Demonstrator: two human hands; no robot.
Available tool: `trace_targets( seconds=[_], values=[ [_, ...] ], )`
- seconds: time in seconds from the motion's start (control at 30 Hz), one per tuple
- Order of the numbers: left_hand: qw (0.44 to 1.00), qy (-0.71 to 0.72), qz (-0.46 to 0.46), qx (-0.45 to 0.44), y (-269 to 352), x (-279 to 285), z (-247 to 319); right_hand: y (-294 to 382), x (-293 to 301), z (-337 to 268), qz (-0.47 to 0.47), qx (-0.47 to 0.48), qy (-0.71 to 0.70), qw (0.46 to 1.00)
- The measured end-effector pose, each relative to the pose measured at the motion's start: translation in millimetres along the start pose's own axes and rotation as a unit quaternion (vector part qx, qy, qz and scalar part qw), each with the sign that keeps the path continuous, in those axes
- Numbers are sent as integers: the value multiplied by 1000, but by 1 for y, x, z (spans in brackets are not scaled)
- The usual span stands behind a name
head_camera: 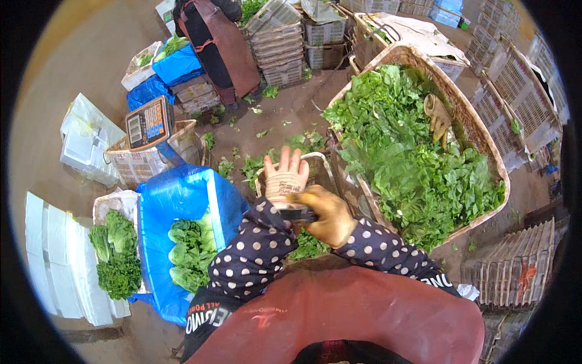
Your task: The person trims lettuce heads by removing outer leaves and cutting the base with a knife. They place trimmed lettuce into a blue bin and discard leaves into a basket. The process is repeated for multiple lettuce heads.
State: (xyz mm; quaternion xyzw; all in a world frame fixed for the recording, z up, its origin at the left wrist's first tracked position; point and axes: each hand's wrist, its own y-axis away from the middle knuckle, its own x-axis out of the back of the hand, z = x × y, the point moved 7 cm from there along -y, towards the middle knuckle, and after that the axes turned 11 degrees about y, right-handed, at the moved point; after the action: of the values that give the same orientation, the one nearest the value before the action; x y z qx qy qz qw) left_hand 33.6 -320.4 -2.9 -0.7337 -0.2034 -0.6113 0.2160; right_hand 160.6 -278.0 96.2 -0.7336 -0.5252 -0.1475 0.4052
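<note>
Bare fingers spread from a cream knitted glove with printing on my left hand [286, 178], and nothing lies in its grasp. A dark band [293, 214] sits at that wrist. My right hand [331, 216], in a yellow-brown coated work glove, curls its fingers over the band and the glove's cuff; motion blurs its fingertips. Beneath both hands stands a pale-rimmed crate [323, 159], partly hidden, with green leaves [309, 245] showing below my wrists. To the right, a large rusty-edged tub [493, 159] holds loose leafy greens [400, 150]. On them rests another yellowish glove [439, 119].
At left, a blue-lined box [152, 255] holds lettuce heads [193, 255], beside a foam box of greens [118, 255]. A digital scale display [148, 123] rises behind it. Stacked crates [277, 50] and a reddish-brown apron [225, 45] are ahead. Leaf scraps litter the floor [282, 109].
</note>
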Motion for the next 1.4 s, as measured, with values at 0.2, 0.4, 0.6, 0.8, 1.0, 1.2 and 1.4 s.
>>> trace_targets(
  seconds=[0.2,0.4,0.6,0.8,1.0,1.2,1.4],
  values=[
    [936,320,144,-28,0,-93,-15,-3,-36,15,-102,-2,36,994],
    [983,90,-66,-146,25,-27,70,21,-69,11,-130,-164,-125,970],
    [886,337,-316,-38,52,-110,93,45,-83,20,-273,-155,-59,947],
    [770,595,-190,133,74,-88,66,-66,123,222,33,-232,300,925],
    [679,708,-109,164,52,-62,85,-72,343,443,62,-380,590,709],
    [569,787,-48,235,50,-78,73,-70,328,309,157,-336,363,855],
    [352,930,43,96,-6,37,73,-52,225,191,163,-253,-168,939]
  ],
)
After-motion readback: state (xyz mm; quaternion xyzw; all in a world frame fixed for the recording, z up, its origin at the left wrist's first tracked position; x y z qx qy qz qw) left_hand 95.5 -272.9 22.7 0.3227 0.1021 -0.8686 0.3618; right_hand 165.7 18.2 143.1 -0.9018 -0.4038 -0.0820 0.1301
